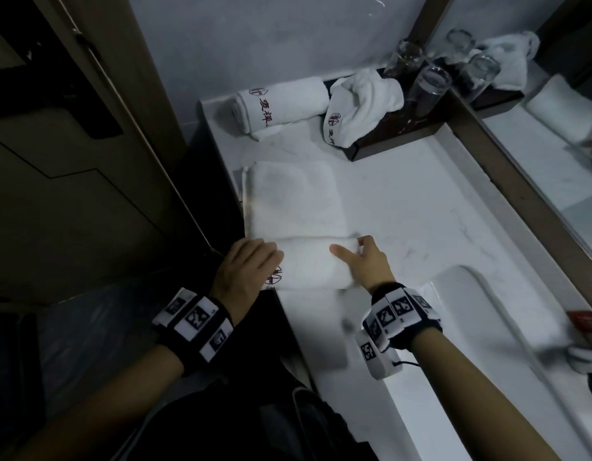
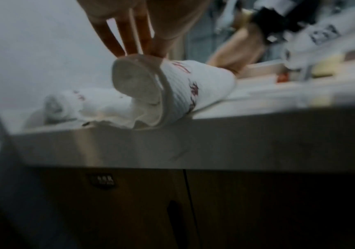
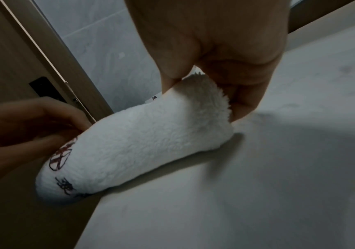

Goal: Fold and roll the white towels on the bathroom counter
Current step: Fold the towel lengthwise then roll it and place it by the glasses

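Note:
A white towel lies on the bathroom counter (image 1: 404, 207), its near part wound into a roll (image 1: 307, 264) and its far part flat (image 1: 294, 197). A red logo shows at the roll's left end (image 3: 61, 156). My left hand (image 1: 244, 264) holds that left end at the counter's edge, fingertips and thumb on top of the roll (image 2: 193, 87). My right hand (image 1: 361, 257) pinches the right end (image 3: 204, 87), thumb on top and fingers behind the roll (image 3: 140, 143).
A finished rolled towel (image 1: 281, 101) lies at the back of the counter. Beside it a crumpled towel (image 1: 361, 101) drapes over a dark tray (image 1: 387, 138) holding glasses (image 1: 431, 84). The sink basin (image 1: 487, 311) is to the right, a mirror (image 1: 554, 144) behind it.

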The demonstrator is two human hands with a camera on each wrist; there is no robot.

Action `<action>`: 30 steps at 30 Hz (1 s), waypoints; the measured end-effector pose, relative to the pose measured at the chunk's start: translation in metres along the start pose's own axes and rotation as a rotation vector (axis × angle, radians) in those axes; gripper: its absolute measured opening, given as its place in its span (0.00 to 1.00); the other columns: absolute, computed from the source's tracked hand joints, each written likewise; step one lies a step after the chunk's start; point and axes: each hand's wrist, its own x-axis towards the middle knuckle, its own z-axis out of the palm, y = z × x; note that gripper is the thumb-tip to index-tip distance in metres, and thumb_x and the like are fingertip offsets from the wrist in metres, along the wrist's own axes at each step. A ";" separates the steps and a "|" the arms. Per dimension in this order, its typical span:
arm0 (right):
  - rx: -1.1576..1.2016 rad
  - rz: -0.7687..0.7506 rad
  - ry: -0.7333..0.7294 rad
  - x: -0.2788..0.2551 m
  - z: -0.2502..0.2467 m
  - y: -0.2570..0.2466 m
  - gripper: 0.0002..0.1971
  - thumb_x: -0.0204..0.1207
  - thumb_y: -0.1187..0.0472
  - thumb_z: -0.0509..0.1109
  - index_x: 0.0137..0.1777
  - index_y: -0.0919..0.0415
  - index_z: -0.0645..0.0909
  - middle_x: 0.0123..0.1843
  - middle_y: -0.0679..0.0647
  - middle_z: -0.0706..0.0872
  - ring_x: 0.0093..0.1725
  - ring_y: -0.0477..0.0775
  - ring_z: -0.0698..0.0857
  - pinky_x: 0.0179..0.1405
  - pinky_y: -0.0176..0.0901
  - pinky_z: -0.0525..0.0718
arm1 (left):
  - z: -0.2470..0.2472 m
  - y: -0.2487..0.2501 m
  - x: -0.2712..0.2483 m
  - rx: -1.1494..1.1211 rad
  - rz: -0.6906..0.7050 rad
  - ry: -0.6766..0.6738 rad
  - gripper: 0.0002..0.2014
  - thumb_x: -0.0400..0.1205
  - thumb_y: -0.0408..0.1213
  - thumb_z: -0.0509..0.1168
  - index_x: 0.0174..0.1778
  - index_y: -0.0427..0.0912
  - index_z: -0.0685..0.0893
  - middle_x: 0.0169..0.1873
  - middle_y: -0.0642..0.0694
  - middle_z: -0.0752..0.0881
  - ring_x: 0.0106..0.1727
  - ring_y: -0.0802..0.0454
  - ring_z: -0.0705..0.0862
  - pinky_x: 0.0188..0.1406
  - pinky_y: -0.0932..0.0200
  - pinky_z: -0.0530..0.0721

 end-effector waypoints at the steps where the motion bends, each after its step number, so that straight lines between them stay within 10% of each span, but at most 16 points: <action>1: -0.027 0.021 0.015 0.001 0.001 -0.003 0.30 0.73 0.44 0.70 0.66 0.63 0.67 0.62 0.62 0.79 0.56 0.62 0.79 0.53 0.49 0.78 | 0.002 0.000 -0.004 0.090 0.110 0.002 0.09 0.73 0.28 0.65 0.46 0.35 0.88 0.45 0.40 0.90 0.55 0.44 0.81 0.59 0.52 0.79; 6: -0.317 -0.425 0.377 -0.014 0.013 0.000 0.26 0.76 0.51 0.70 0.66 0.67 0.70 0.61 0.64 0.79 0.57 0.62 0.80 0.55 0.45 0.77 | 0.000 0.000 -0.020 0.162 0.085 -0.098 0.23 0.70 0.34 0.60 0.59 0.31 0.83 0.57 0.37 0.87 0.61 0.40 0.84 0.63 0.41 0.81; 10: -0.395 -0.867 0.197 -0.022 0.011 0.011 0.15 0.74 0.55 0.72 0.56 0.63 0.81 0.59 0.56 0.84 0.63 0.58 0.80 0.67 0.37 0.65 | 0.005 -0.006 -0.021 0.304 0.110 -0.162 0.23 0.71 0.33 0.62 0.62 0.30 0.81 0.59 0.36 0.85 0.63 0.40 0.83 0.64 0.42 0.80; 17: -0.575 -0.817 0.021 -0.006 -0.005 0.023 0.41 0.60 0.64 0.83 0.74 0.55 0.71 0.74 0.47 0.73 0.74 0.41 0.64 0.77 0.38 0.57 | -0.004 -0.009 0.008 0.192 0.004 -0.247 0.23 0.67 0.33 0.63 0.60 0.34 0.83 0.54 0.40 0.88 0.57 0.44 0.87 0.55 0.52 0.86; 22: -0.195 -0.462 -0.195 0.005 -0.025 0.000 0.30 0.60 0.58 0.82 0.59 0.34 0.77 0.58 0.30 0.83 0.54 0.20 0.76 0.51 0.12 0.69 | -0.019 -0.035 0.021 -0.290 -0.280 -0.368 0.33 0.65 0.36 0.77 0.68 0.47 0.77 0.62 0.50 0.81 0.60 0.51 0.81 0.60 0.62 0.76; 30: 0.119 -0.177 -0.061 0.023 -0.019 -0.020 0.25 0.66 0.48 0.78 0.60 0.54 0.74 0.56 0.51 0.84 0.56 0.54 0.82 0.55 0.47 0.81 | -0.022 -0.059 0.033 -0.706 -0.603 -0.398 0.22 0.63 0.47 0.79 0.49 0.69 0.80 0.47 0.58 0.87 0.47 0.66 0.84 0.53 0.67 0.80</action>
